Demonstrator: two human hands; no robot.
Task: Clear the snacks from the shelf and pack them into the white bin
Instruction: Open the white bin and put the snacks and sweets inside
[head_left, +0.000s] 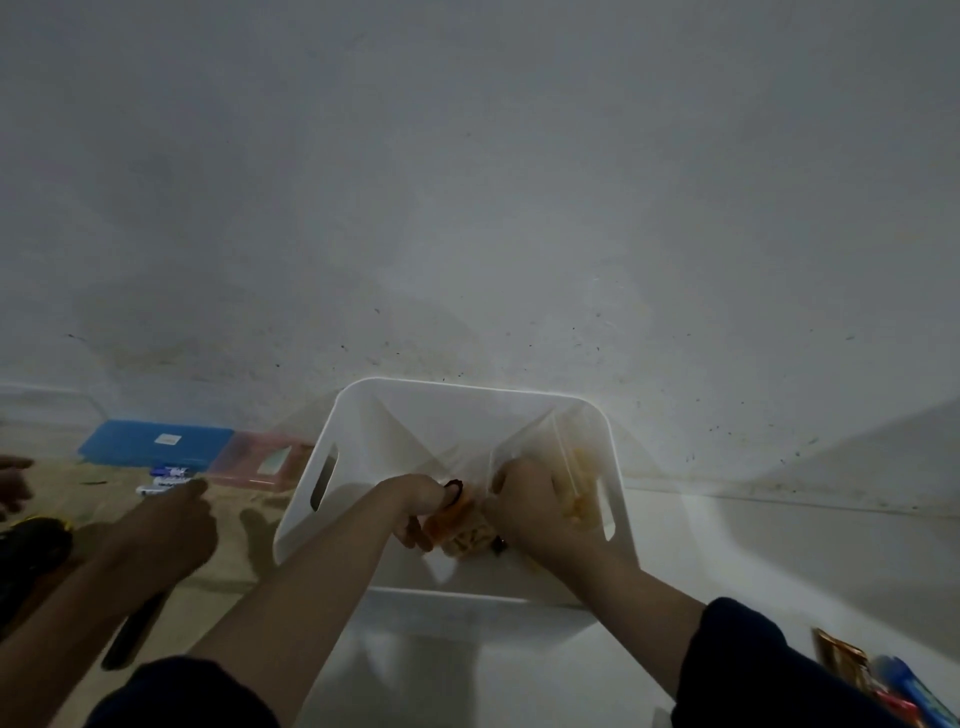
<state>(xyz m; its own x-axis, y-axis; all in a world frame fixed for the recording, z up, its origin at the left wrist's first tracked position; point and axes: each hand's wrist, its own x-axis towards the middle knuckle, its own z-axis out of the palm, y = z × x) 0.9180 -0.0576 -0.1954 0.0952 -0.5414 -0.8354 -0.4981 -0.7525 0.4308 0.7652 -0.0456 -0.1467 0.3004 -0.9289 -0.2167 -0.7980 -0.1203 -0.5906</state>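
A white bin (363, 410) with cut-out handles stands against the wall, in the middle of the view. Both my hands are down inside it. My left hand (415, 506) and my right hand (530, 506) grip an orange and tan snack packet (465, 527) between them near the bin's floor. A clear bag of pale yellow snacks (576, 478) leans against the bin's right wall, right behind my right hand. More snack packets (883, 680), gold, red and blue, lie at the lower right edge of the white surface.
Another person's arm and hand (166, 525) reach in from the left over a tan surface. A blue case (156, 441), a pink clear case (265, 460) and blue-labelled markers (169, 478) lie left of the bin. A stained wall rises behind.
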